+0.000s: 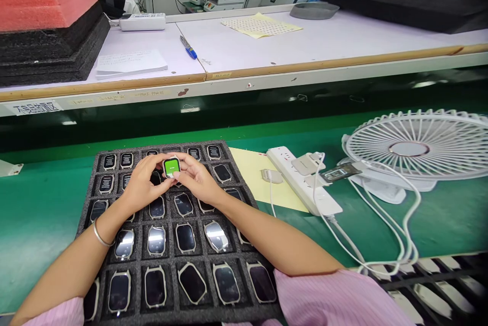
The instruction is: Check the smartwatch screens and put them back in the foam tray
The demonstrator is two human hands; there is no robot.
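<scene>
Between my two hands is a smartwatch (171, 166) without a strap, its screen lit green. My left hand (144, 178) grips its left side with thumb and fingers. On the other side, my right hand (198, 178) holds the case, its thumb at the lower edge of the screen. Both hands are over the upper part of a dark grey foam tray (171, 260), whose compartments hold several more strapless watches, such as a dark-screened watch (185, 237). Some watches in the top rows show white text. My hands and forearms hide part of the tray.
Right of the tray lie a yellow sheet (247, 171), a white power strip (290, 163) with chargers and cables, and a white fan (412, 148). A raised shelf (244, 59) behind carries foam blocks (49, 10), a notepad (131, 63) and a blue pen (188, 47).
</scene>
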